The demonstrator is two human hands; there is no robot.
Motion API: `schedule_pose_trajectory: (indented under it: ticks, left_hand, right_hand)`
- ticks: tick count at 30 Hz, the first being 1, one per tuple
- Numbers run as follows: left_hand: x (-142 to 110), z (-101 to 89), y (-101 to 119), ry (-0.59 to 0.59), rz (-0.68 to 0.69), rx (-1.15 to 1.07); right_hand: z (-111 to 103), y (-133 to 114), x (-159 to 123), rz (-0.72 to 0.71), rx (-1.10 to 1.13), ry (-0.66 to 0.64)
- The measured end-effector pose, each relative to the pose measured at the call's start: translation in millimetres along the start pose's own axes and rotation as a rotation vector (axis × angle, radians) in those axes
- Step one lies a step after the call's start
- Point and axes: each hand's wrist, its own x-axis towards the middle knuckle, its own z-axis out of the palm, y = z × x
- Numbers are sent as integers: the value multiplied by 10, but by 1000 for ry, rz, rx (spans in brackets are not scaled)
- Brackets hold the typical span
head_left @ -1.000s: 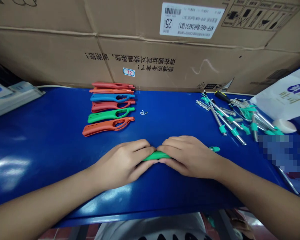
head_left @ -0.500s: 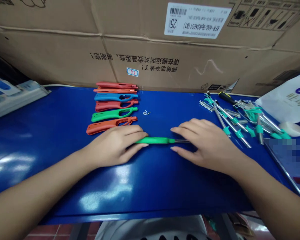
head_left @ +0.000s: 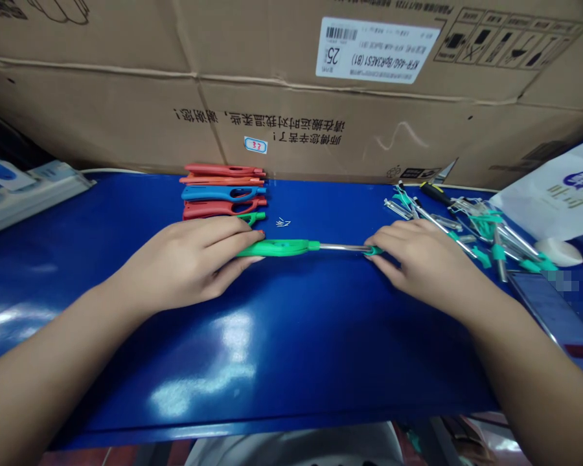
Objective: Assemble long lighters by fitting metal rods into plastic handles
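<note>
A green long-nosed lighter point(head_left: 284, 247) lies crosswise between my hands, its metal tube pointing right. My left hand point(head_left: 194, 262) is closed around the handle's left end. At the other end, my right hand point(head_left: 412, 262) pinches the tube's tip by a small teal piece point(head_left: 373, 250). Just behind my left hand are lighter handles in a column: a blue one point(head_left: 214, 193), a red one point(head_left: 208, 208) and others, the nearest partly hidden by the hand. Several tiny white pins point(head_left: 282, 222) lie beyond the lighter.
Metal tubes with teal parts point(head_left: 466, 233) are heaped at the right, beside a black-and-yellow screwdriver point(head_left: 436, 192) and a white bag point(head_left: 554, 194). A large cardboard box point(head_left: 282, 97) walls off the back of the blue table point(head_left: 291, 362). A white device point(head_left: 39, 188) stands at the left.
Both hands have moved apart and away from me. My right hand has slid from the green handle along the tube to its tip, while my left hand has kept hold of the handle.
</note>
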Motion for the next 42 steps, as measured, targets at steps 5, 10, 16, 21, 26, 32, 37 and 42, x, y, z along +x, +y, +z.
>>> schedule_pose_trajectory:
  ticks: [5, 10, 16, 21, 26, 32, 37, 42]
  left_hand:
    - [80, 16, 168, 41, -260, -365]
    - [173, 139, 435, -437, -898, -1256]
    - [173, 209, 500, -467, -1094, -1518]
    - [151, 197, 448, -275, -867, -1088]
    - [105, 247, 456, -183, -654, -838]
    - [48, 304, 512, -70, -459, -645]
    - [13, 310, 556, 6, -380, -579]
    - [90, 265, 556, -315, -751, -927]
  right_hand:
    - [-39, -73, 26, -56, 19, 153]
    - [-3, -269, 40, -212, 90, 233]
    - [54, -364, 66, -255, 137, 255]
    - [48, -272, 69, -201, 144, 218]
    - [68, -248, 66, -242, 230, 107]
    - [157, -304, 72, -300, 315, 41]
    - [211, -355, 62, -315, 283, 104]
    - [227, -391, 45, -367, 306, 162]
